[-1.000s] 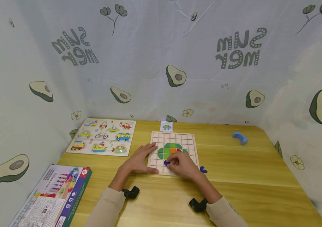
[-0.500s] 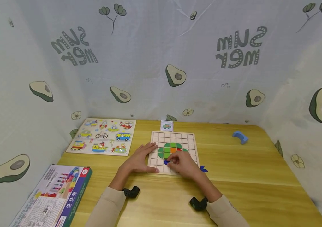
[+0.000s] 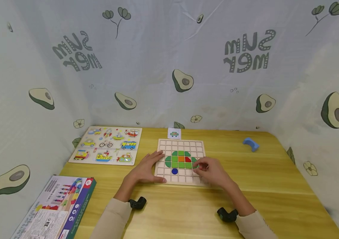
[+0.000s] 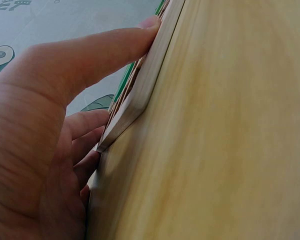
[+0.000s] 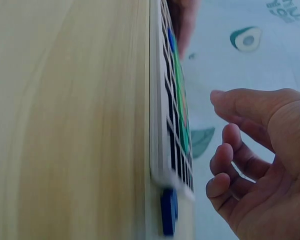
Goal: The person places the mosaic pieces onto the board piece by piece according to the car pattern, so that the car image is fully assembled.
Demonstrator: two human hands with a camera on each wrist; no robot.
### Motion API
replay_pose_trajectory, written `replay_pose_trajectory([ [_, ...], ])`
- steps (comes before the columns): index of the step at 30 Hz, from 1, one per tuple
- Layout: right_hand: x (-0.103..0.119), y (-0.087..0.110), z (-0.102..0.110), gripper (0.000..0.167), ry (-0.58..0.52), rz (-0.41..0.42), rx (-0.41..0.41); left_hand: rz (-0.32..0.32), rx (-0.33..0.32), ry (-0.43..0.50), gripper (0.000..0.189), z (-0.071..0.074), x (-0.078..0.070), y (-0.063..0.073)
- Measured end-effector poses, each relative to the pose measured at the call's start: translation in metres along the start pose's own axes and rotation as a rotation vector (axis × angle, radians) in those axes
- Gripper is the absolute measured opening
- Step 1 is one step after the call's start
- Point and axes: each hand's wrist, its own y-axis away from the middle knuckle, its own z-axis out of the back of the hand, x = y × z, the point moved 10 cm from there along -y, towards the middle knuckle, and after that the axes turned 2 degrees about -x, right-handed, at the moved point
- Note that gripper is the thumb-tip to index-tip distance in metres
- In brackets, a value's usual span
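Note:
A pale wooden grid board [image 3: 193, 145] lies on the table, with green pieces [image 3: 174, 164], an orange square [image 3: 181, 159] and a red piece [image 3: 188, 159] grouped on it. Below them a round blue piece [image 3: 174, 171] sits in a cell. My left hand [image 3: 144, 170] rests spread at the board's left side, thumb pressing the front corner and fingertips at the left edge. Over the board's right side hovers my right hand [image 3: 212, 171], fingers loosely curled and nothing between them. Another blue piece [image 5: 168, 210] shows just beyond the board in the right wrist view; my right hand hides it in the head view.
Behind the board lies a small picture card [image 3: 174, 133]. A vehicle puzzle board [image 3: 78, 146] is at the back left, a printed toy box [image 3: 53, 205] at the front left. A blue arch block [image 3: 251, 144] stands toward the back right. Cloth walls surround the table.
My right hand has let go of the round blue piece, which stays on the board, and moved right. The left hand keeps its place. The view has shifted slightly.

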Motion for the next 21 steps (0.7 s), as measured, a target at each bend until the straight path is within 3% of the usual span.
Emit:
replay_pose_trajectory([
  [10,-0.045,0.021,0.037,0.015,0.064,-0.053,-0.052,0.007,0.011,0.006,0.110,0.001,-0.001,0.002],
  [21,-0.059,0.029,0.041,0.010,0.080,-0.025,0.014,-0.004,0.009,0.011,0.110,-0.001,0.001,0.001],
])
